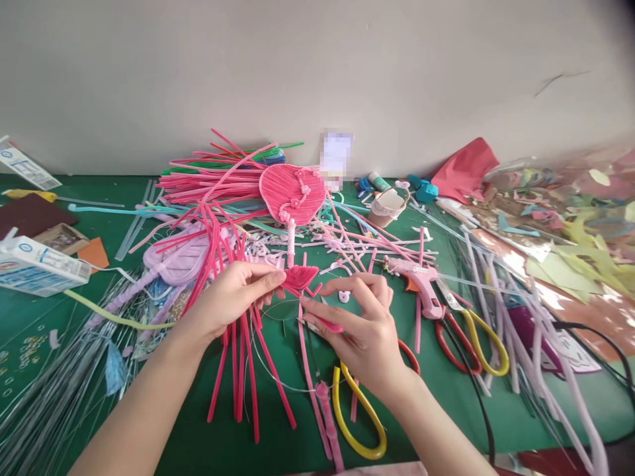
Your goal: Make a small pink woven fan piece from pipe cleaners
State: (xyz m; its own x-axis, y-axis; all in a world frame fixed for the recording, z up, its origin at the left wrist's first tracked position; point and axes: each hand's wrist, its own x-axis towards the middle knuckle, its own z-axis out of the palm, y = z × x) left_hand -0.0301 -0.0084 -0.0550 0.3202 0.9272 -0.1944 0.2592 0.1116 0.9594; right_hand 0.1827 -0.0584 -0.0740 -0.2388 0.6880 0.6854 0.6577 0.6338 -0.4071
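Over the green table, my left hand [238,297] pinches the left edge of a small red fuzzy piece [301,276] between thumb and fingers. My right hand [357,324] is at the piece's lower right, fingers pinched together by its bent red end. A second pinkish-red bit [331,325] shows among the right fingers, partly covered. Long red pipe cleaners [248,370] fan out below my left hand. Behind the hands lies a pink fan-shaped piece [288,192] with small flowers and a wrapped handle.
Yellow-handled scissors [364,430] lie just below my right hand. A pink glue gun [419,281] and more scissors [471,330] are to the right. A white-and-blue box [42,264] stands left, above a bundle of grey wires [64,383]. A paper cup [387,206] stands farther back.
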